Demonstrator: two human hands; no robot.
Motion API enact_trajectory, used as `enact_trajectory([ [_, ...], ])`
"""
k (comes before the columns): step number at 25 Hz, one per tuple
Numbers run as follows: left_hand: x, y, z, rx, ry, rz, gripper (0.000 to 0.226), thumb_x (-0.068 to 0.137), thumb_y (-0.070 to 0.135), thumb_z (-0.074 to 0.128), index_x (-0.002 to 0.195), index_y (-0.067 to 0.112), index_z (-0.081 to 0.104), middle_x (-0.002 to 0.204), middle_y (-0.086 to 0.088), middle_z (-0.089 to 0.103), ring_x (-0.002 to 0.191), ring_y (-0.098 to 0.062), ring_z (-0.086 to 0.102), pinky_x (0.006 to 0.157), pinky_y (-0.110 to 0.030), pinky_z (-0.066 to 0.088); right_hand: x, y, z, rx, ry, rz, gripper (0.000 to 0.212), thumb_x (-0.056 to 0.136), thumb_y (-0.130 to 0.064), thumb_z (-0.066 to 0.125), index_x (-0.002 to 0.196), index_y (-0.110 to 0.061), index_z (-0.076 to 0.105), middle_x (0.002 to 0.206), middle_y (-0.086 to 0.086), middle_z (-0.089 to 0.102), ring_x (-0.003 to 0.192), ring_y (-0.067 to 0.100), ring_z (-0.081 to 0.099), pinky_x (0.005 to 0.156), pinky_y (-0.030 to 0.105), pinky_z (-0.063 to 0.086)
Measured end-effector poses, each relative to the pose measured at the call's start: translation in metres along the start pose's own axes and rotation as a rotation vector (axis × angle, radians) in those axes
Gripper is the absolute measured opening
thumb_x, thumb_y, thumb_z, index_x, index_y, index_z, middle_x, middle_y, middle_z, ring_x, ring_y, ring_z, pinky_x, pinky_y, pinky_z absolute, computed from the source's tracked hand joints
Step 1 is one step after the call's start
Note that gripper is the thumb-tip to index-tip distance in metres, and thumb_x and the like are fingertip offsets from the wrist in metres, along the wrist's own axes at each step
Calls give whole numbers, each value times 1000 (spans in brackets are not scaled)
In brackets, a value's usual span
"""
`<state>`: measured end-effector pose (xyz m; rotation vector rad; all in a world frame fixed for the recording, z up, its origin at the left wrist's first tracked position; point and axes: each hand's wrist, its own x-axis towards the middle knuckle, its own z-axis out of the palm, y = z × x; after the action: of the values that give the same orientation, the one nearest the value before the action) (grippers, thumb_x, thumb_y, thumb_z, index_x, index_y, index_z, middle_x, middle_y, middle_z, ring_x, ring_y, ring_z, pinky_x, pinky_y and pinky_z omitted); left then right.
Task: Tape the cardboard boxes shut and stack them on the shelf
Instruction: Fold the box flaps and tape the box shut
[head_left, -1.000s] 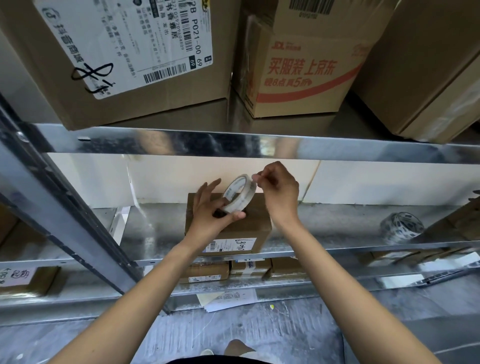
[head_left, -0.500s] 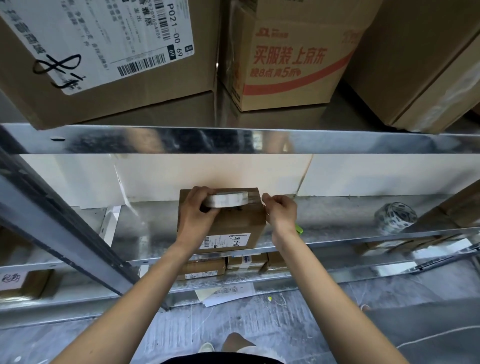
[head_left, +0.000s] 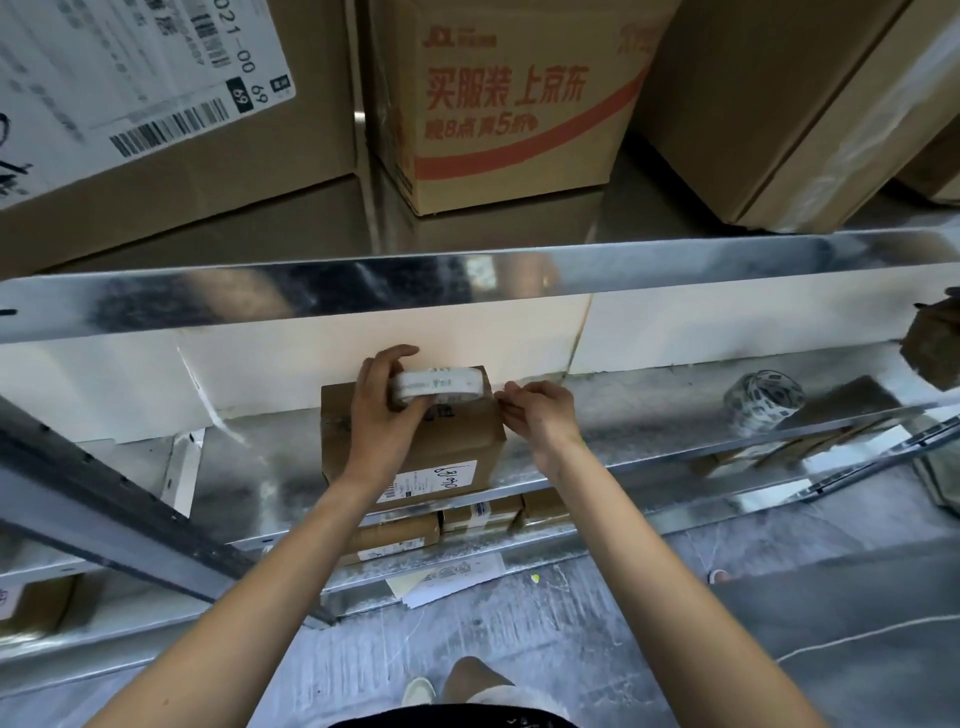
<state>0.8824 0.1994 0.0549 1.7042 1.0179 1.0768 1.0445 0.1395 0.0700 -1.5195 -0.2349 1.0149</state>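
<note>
The left hand (head_left: 382, 415) grips a tape roll (head_left: 437, 385) atop a small box (head_left: 415, 447) on the shelf (head_left: 649, 431); the right hand (head_left: 543, 415) pinches at the box's edge.

Loose papers (head_left: 447, 579) lie on the grey floor (head_left: 571, 649) under the lowest shelf edge.

Upper-shelf carton (head_left: 511, 111) reads "买服装 上京东"; label (head_left: 130, 78) shows "69".
</note>
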Motion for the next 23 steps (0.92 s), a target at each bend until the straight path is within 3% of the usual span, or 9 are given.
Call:
enact_trajectory([
  [3, 1, 5, 5, -89, -53, -119, 23, 94, 13, 55, 116, 12, 48, 105, 13, 54, 99, 7, 50, 75, -4, 43, 0, 1, -3, 28, -39, 13, 13, 92, 0, 57, 82, -4, 50, 89, 22, 64, 82, 28, 66, 75, 28, 59],
  [6, 0, 5, 8, -63, -55, -93, 12, 101, 20, 40, 106, 11, 47, 94, 14, 57, 86, 14, 54, 68, -3, 41, 2, 4, -2, 16, -5, 7, 19, 92, -1, 58, 76, -6, 48, 86, 20, 64, 77, 24, 66, 73, 26, 59],
  [9, 0, 3, 7, -58, -16, -42, 8, 102, 15, 36, 107, 13, 42, 90, 9, 59, 83, 2, 59, 63, -9, 46, 5, 7, -1, 3, 33, -5, 23, 90, 1, 59, 73, -7, 47, 87, 21, 63, 77, 23, 65, 75, 26, 58],
  [12, 1, -3, 8, -11, -10, 20, 20, 100, 13, 37, 116, 23, 46, 100, 11, 61, 92, 2, 60, 70, -9, 49, 8, 9, -1, 8, 38, -4, 23, 91, 2, 58, 73, -7, 47, 84, 18, 63, 74, 22, 64, 73, 25, 58],
  [15, 0, -10, 12, 88, 5, 20, 17, 98, 8, 41, 111, 11, 52, 104, 5, 61, 96, -11, 61, 72, -7, 48, 13, 11, -3, 47, 29, 27, 22, 90, 4, 58, 73, -6, 47, 81, 18, 62, 71, 21, 63, 68, 24, 58],
  [20, 2, -15, 16, 235, 0, -1, 13, 98, 9, 39, 106, 14, 48, 109, -6, 65, 99, -19, 62, 76, -29, 54, 24, 17, -5, 110, 29, 102, 18, 88, 10, 57, 77, -2, 51, 82, 16, 61, 69, 20, 63, 65, 24, 59],
  [23, 2, -15, 16, 263, -3, 5, 13, 99, 12, 38, 106, 14, 47, 109, -6, 65, 99, -18, 62, 75, -30, 55, 28, 23, -1, 136, 27, 142, 9, 87, 10, 57, 93, 3, 55, 81, 14, 58, 67, 18, 61, 57, 21, 56],
])
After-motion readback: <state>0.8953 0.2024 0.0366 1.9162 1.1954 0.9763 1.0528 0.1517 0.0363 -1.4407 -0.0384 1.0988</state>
